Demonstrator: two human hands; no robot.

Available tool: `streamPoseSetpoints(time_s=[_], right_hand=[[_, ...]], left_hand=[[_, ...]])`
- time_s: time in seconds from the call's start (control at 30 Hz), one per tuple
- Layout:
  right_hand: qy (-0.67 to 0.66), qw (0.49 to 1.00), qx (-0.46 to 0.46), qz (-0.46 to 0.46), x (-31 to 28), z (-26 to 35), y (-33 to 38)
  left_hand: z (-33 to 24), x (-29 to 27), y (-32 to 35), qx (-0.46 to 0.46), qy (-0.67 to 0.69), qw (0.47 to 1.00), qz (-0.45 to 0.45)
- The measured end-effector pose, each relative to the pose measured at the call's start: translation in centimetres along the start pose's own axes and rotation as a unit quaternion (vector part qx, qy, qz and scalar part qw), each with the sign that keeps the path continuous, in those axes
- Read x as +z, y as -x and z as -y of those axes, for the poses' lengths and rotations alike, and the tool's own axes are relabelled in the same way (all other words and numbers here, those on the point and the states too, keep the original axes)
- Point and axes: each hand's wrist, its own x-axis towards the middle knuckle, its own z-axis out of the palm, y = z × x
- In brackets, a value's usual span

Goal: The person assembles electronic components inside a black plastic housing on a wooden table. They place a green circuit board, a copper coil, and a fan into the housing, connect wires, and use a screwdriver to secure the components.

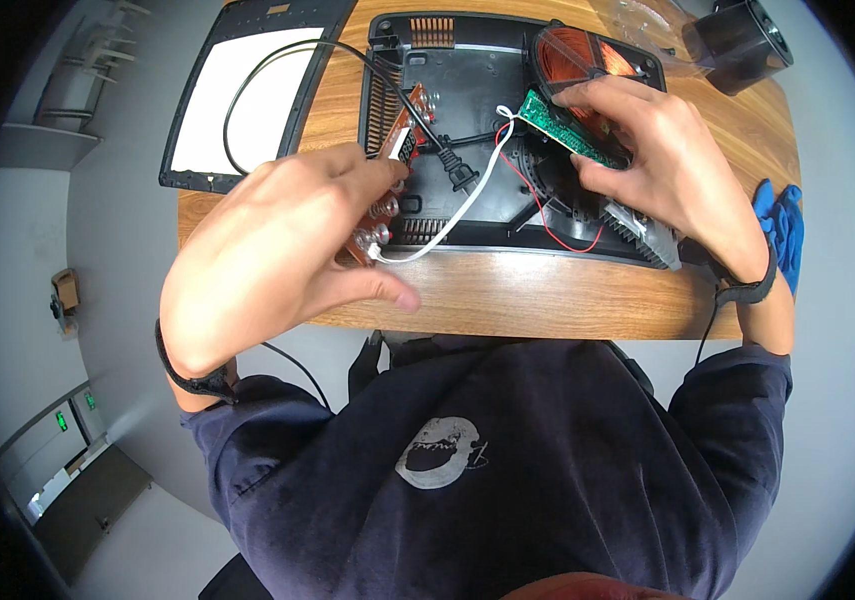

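While the black plastic base (467, 90) of an opened induction cooker is lying on the wooden table (547, 300), the person is working on its loose electronics with both hands. The left hand (277, 250) is closing its fingers around a brown control board (387, 175) studded with small push buttons, holding it tilted above the housing's near-left corner. From that board a white ribbon cable (457, 205) is arcing across to the green circuit board (567, 130), which the right hand (667, 165) is pinching between thumb and fingers, lifted at a slant over the finned heatsink (637, 225) and partly over the copper coil (572, 60). Thin red wires (547, 215) are trailing from the green board down into the housing, and the black power cord (277, 70) with its plug (457, 172) is looping over the base toward the detached glass top panel (247, 100) at the left. Handling this well likely means gripping both boards by their edges, keeping slack in the white cable and red wires, and moving the two boards together so that no connector is being strained. A black fan (737, 40) is sitting at the far right corner, and a blue cloth or glove (782, 225) is hanging off the right edge.
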Motion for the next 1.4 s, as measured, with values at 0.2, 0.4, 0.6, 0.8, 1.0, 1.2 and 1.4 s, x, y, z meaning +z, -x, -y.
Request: streamPoseSetpoints(time_s=[0.2,0.4,0.6,0.8,1.0,1.2,1.4], right_hand=[[0.006,1.000,-0.008,-0.004,0.0,-0.2,0.1],[0.002,1.000,-0.005,-0.001,0.1,-0.1,0.1],[-0.010,1.000,0.004,0.015,-0.4,0.4,-0.2],[-0.013,1.000,-0.013,0.001,0.2,-0.4,-0.1],[-0.018,1.000,-0.004,0.025,-0.2,-0.3,-0.2],[-0.023,1.000,-0.007,0.015,0.0,-0.3,-0.2],[-0.013,1.000,-0.017,0.003,0.3,-0.4,-0.1]], left_hand=[[-0.2,0.9,-0.1,0.057,-0.052,0.996,0.035],[1.7,1.4,-1.6,0.068,0.021,0.981,0.180],[5.5,1.4,-6.0,0.176,-0.097,0.979,-0.047],[7.9,1.6,-8.2,0.189,-0.172,0.966,-0.046],[7.1,0.7,-7.4,0.201,-0.155,0.964,-0.075],[8.8,-0.4,-6.7,0.221,-0.160,0.948,-0.161],[10.9,-1.6,-6.3,0.096,-0.230,0.928,-0.277]])
